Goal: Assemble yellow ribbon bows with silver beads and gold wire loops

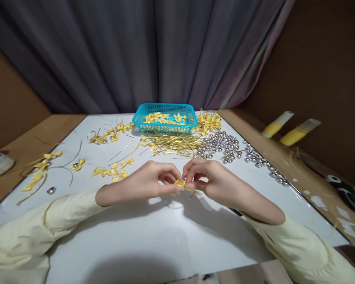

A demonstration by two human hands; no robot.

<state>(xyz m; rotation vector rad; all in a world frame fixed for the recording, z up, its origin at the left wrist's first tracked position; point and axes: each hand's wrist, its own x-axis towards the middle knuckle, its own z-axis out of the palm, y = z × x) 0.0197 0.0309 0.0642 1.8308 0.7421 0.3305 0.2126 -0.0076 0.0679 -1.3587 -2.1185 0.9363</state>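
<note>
My left hand (162, 179) and my right hand (202, 177) meet over the middle of the white table, thumbs and fingers pinched together. Between them is a small yellow ribbon bow (180, 184); both hands grip it. A short gold tie hangs from the bow below my right thumb. Part of the bow is hidden by my fingertips. Just beyond the hands lies a bundle of gold twist ties (177, 144). To its right spreads a pile of silver heart-shaped beads (221, 144). Several loose yellow bows (112, 171) lie left of my left wrist.
A blue plastic basket (139, 124) with yellow bows inside stands at the back, beside a heap of bows (208, 121). Bows with ties lie at far left near a single bead (51, 190). Two yellow-filled tubes (298, 133) and scissors (349, 197) are at right.
</note>
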